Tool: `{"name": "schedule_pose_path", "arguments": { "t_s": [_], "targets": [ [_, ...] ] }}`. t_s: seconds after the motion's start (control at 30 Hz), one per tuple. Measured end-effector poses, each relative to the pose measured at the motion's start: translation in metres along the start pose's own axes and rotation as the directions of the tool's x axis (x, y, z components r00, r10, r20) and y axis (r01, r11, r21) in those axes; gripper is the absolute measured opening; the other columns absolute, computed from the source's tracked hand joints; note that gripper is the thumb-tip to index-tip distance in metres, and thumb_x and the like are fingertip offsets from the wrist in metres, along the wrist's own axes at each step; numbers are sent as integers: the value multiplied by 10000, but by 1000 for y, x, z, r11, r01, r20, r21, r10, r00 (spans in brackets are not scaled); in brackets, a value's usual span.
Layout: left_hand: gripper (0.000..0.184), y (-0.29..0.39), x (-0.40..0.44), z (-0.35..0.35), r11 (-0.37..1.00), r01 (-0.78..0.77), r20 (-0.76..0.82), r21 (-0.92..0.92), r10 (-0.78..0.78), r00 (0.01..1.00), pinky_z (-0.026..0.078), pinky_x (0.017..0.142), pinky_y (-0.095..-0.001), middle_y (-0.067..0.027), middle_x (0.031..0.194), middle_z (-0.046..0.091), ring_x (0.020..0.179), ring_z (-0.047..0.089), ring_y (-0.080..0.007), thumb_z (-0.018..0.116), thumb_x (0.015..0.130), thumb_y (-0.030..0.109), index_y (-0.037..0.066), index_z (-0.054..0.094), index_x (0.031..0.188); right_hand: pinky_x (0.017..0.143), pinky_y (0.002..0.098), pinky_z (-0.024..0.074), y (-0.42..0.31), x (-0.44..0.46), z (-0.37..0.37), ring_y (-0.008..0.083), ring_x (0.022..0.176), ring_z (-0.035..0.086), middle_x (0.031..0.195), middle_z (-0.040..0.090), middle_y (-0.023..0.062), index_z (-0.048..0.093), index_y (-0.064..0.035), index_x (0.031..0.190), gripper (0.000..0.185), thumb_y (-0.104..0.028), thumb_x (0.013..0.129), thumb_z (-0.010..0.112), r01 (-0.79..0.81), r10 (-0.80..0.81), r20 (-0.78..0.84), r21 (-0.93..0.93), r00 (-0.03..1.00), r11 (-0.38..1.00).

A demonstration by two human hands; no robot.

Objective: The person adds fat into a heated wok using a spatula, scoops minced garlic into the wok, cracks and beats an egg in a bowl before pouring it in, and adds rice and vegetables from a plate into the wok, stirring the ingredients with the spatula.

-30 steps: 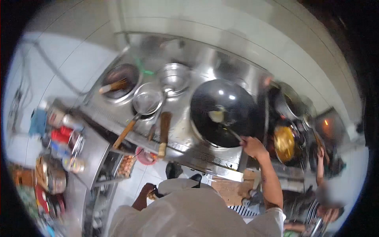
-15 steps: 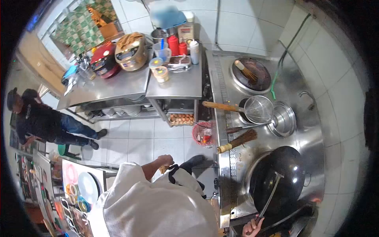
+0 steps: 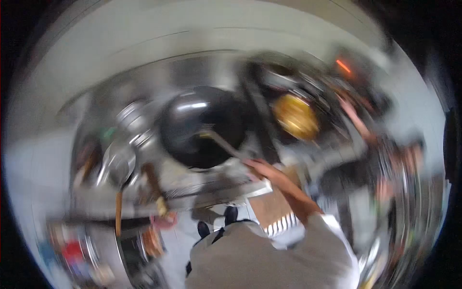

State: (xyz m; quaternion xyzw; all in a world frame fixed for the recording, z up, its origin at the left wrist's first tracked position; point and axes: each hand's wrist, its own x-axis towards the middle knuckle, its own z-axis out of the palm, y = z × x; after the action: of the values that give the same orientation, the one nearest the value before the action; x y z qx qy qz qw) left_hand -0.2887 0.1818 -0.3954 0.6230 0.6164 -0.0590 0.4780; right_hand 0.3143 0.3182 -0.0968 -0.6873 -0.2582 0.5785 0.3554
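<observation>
Smeared by motion, my right hand [image 3: 263, 169] is closed around the handle of a metal spatula [image 3: 224, 143]. The spatula's head rests in or just over a large black wok [image 3: 192, 113], near a small yellowish patch. My left hand is out of sight; my body and shirt fill the bottom of the view.
Left of the wok are a strainer [image 3: 119, 164], metal bowls [image 3: 131, 118] and a brush [image 3: 154, 183]. At the right, a pan of yellow food [image 3: 294, 117] sits near another person's arm [image 3: 353, 118]. A red basket [image 3: 163, 220] is on the floor.
After a turn toward the left counter, the view has swung back to the stove. My left hand, seen closed half a second ago, has left the view. My right hand still grips the spatula.
</observation>
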Motion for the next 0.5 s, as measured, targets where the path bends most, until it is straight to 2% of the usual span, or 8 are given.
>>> {"name": "schedule_pose_path", "arguments": {
  "t_s": [0.07, 0.1, 0.17, 0.27, 0.37, 0.4, 0.47, 0.5],
  "targets": [
    [250, 25, 37, -41, 982, -140, 132, 130, 122, 984, 553, 716, -450, -188, 938, 717, 822, 703, -328, 646, 812, 165, 50, 749, 1007, 528, 333, 473, 36, 16, -5, 158, 632, 605, 738, 641, 50, 665, -41, 1048, 547, -571, 983, 549, 248, -263, -180, -104, 948, 963],
    [250, 37, 50, -61, 956, -222, 203, 193, 183, 962, 552, 716, -449, -187, 938, 717, 823, 703, -326, 643, 816, 166, 50, 749, 1011, 624, 359, 519, 22, -24, -8, 193, 704, 645, 789, 658, 72, 626, -18, 1119, 574, -570, 980, 554, 91, -106, -233, -75, 967, 993],
    [252, 57, 80, -93, 883, -372, 324, 285, 277, 905, 551, 717, -448, -185, 938, 716, 824, 702, -323, 637, 824, 168, 51, 747, 1018, 730, 388, 535, 69, -42, 7, 248, 736, 660, 926, 674, 130, 586, -1, 1160, 616, -578, 943, 606, 229, -467, -689, -413, 554, 881],
    [254, 96, 108, -112, 758, -555, 480, 343, 367, 797, 550, 719, -446, -182, 938, 716, 825, 701, -319, 628, 836, 170, 52, 745, 1029, 744, 463, 529, 104, -171, 28, 342, 809, 697, 878, 725, 206, 703, 10, 947, 593, -576, 902, 624, 69, -238, -811, -239, 535, 969],
    [257, 127, 128, -113, 611, -708, 623, 353, 412, 665, 548, 720, -443, -179, 937, 715, 826, 701, -314, 619, 849, 173, 54, 742, 1040, 665, 445, 544, 244, -237, 78, 270, 599, 688, 573, 663, 124, 714, -48, 602, 523, -487, 883, 669, -25, 18, -854, 5, 519, 1000],
    [257, 136, 131, -110, 564, -749, 664, 346, 417, 621, 548, 720, -443, -178, 937, 714, 826, 700, -313, 616, 853, 174, 54, 741, 1043, 701, 414, 538, 274, -272, 105, 259, 772, 701, 843, 723, 166, 728, -47, 980, 289, -299, 844, 693, -149, 163, -820, 96, 549, 984],
    [259, 153, 136, -104, 461, -827, 737, 322, 427, 525, 547, 721, -441, -176, 937, 714, 827, 700, -310, 610, 861, 175, 55, 740, 1051, 938, 435, 525, 414, -288, 174, 384, 1105, 653, 1194, 657, 271, 478, -72, 1436, 823, -235, 693, 795, -67, -118, -925, -152, 361, 986],
    [260, 161, 138, -100, 406, -862, 772, 304, 425, 473, 546, 722, -441, -175, 937, 714, 828, 700, -308, 607, 865, 176, 55, 739, 1054, 993, 434, 509, 388, -334, 199, 391, 1134, 645, 1192, 666, 259, 456, 21, 1419, 869, -336, 708, 808, -305, 279, -841, 144, 464, 941]
  ]
}}
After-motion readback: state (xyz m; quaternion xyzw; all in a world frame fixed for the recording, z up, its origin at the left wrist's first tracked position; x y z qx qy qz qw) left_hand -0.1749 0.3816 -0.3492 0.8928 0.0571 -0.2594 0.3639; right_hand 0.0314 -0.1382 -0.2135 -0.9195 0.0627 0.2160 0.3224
